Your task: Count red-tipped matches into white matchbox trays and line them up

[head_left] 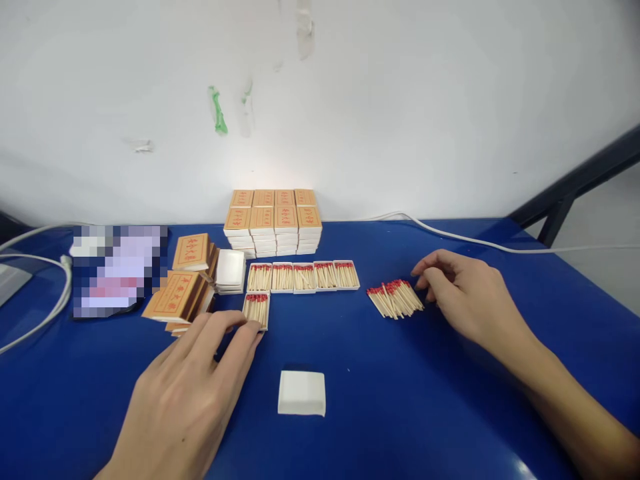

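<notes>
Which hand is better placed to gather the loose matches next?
Probably the right hand: it is beside the loose red-tipped wooden matches, while the left hand is at a match-filled white cardboard tray.

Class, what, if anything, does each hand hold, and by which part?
The left hand has fingers at the near end of a match-filled tray; grip or touch cannot be told. The right hand, beside the loose matches, shows nothing held.
</notes>
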{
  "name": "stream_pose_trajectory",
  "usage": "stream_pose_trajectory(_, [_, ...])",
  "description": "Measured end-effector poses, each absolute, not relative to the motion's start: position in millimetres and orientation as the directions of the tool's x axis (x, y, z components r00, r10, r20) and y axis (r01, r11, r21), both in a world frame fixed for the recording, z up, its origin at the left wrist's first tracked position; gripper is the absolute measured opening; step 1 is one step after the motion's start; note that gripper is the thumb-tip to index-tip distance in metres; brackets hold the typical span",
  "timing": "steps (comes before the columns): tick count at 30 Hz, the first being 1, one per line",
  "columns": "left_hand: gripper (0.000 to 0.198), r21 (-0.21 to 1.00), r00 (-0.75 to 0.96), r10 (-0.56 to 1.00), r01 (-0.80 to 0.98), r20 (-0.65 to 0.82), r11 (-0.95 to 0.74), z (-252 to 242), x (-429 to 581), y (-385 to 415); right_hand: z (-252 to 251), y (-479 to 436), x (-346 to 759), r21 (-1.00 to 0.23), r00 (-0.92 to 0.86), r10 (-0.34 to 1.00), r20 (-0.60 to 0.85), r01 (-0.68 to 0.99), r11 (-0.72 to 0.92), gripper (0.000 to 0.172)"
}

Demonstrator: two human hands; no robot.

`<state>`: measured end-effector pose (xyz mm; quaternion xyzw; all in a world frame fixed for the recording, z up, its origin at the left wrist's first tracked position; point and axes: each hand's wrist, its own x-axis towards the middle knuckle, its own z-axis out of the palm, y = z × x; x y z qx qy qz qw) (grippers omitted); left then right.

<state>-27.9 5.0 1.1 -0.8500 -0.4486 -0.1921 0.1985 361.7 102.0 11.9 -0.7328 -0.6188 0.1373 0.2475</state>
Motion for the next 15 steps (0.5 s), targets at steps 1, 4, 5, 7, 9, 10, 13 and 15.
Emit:
stream_pose_trajectory(1, [0.033,-0.165,0.527,0.685,0.837,0.504,-0.522,1,-28,5,12,102,362,-0.531,0.194,0.975,0.108,0.84,-0.108,0.022])
stream_pose_trajectory(4, [0.033,-0.169,0.536,0.676,0.83,0.507,-0.531,2,-26,5,11,102,364,-0.524,0.185,0.975,0.123,0.847,-0.094,0.022])
stream_pose_trajectory(5, [0.031,-0.168,0.538,0.673,0.828,0.507,-0.535,2,-25,5,11,102,364,-0.52,0.183,0.974,0.133,0.85,-0.089,0.022])
stream_pose_trajectory(7, [0.029,-0.166,0.537,0.67,0.828,0.513,-0.536,2,-24,6,12,101,365,-0.508,0.185,0.968,0.169,0.858,-0.076,0.021])
stream_pose_trajectory(9, [0.028,-0.162,0.531,0.669,0.83,0.52,-0.533,2,-24,6,13,99,364,-0.494,0.195,0.954,0.229,0.868,-0.059,0.019])
stream_pose_trajectory(10, [0.029,-0.16,0.531,0.667,0.83,0.523,-0.535,2,-25,6,14,97,362,-0.49,0.199,0.944,0.263,0.871,-0.047,0.019])
stream_pose_trajectory(13, [0.029,-0.156,0.548,0.655,0.815,0.521,-0.558,3,-26,8,16,90,354,-0.495,0.188,0.919,0.348,0.869,0.009,0.02])
stream_pose_trajectory(15, [0.029,-0.156,0.578,0.637,0.79,0.51,-0.593,5,-26,8,16,84,345,-0.501,0.128,0.907,0.402,0.86,0.1,0.018])
